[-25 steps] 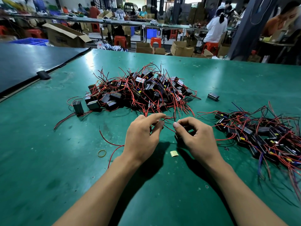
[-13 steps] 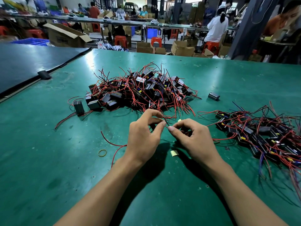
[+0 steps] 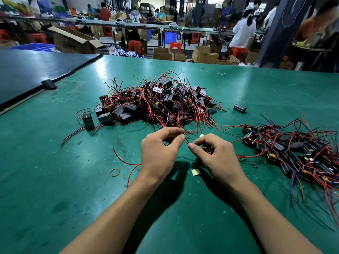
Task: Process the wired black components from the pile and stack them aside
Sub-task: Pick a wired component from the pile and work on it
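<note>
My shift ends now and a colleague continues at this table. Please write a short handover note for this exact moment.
Left hand: thumb and forefinger pinch a lead just in front of the pile.
Right hand: pinches the same lead; something dark, probably the component body, sits in its grip.
Unprocessed pile: centre of the green table, large.
Finished stack: at the right, loose, wires tangled.
One lone component lies between them, farther back.
Done: part of the lot. Left: finish this piece, add it to the stack, then work through the pile.
</note>
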{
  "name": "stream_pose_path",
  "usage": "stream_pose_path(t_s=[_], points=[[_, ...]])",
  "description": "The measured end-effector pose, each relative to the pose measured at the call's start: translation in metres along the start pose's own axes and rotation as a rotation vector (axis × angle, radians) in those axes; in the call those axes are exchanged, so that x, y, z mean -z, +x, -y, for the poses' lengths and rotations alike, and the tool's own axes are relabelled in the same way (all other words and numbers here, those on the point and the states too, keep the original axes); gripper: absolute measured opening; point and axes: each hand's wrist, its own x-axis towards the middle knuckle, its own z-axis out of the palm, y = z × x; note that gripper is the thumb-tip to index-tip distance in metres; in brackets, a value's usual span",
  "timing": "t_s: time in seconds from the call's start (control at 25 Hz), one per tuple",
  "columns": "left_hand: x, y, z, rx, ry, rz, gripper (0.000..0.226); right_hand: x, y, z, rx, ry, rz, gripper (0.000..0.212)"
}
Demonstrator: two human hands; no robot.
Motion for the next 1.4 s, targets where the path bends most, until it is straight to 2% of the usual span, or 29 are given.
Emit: stream_pose_path(t_s=[0.28, 0.36, 0.48, 0.6, 0.72, 1.0, 1.12, 1.2, 1.28, 1.4], points=[[0.001, 0.001, -0.002, 0.038, -0.041, 0.088, 0.004, 0.003, 0.001, 0.005, 0.01, 0.006, -0.009, 0.011], [0.001, -0.001, -0.003, -0.027, 0.012, 0.111, 0.005, 0.003, 0.0, 0.009, 0.028, 0.035, -0.054, 0.008], [0.002, -0.004, 0.0, -0.173, 0.125, 0.139, 0.006, 0.002, 0.0, 0.016, 0.057, 0.069, -0.09, 0.016], [0.004, -0.003, 0.006, -0.28, 0.244, 0.159, 0.009, 0.002, 0.0, 0.018, 0.106, 0.016, -0.085, 0.009], [0.005, -0.002, 0.009, -0.336, 0.29, 0.163, 0.01, 0.003, -0.001, 0.02, 0.107, -0.02, -0.081, 0.015], [0.004, -0.003, 0.009, -0.395, 0.364, 0.188, 0.009, 0.005, 0.005, 0.03, -0.342, 0.312, 0.047, 0.03], [0.003, -0.005, 0.007, -0.43, 0.418, 0.176, 0.012, 0.007, 0.005, 0.032, -0.537, 0.466, 0.114, 0.029], [0.002, -0.005, 0.007, -0.415, 0.4, 0.17, 0.012, 0.009, 0.005, 0.032, -0.601, 0.556, 0.154, 0.028], [0.003, -0.003, 0.01, -0.375, 0.34, 0.168, 0.009, 0.01, 0.005, 0.026, -0.484, 0.469, 0.128, 0.031], [0.004, -0.001, 0.013, -0.321, 0.287, 0.169, 0.005, 0.013, 0.006, 0.02, -0.145, 0.24, 0.004, 0.01]])
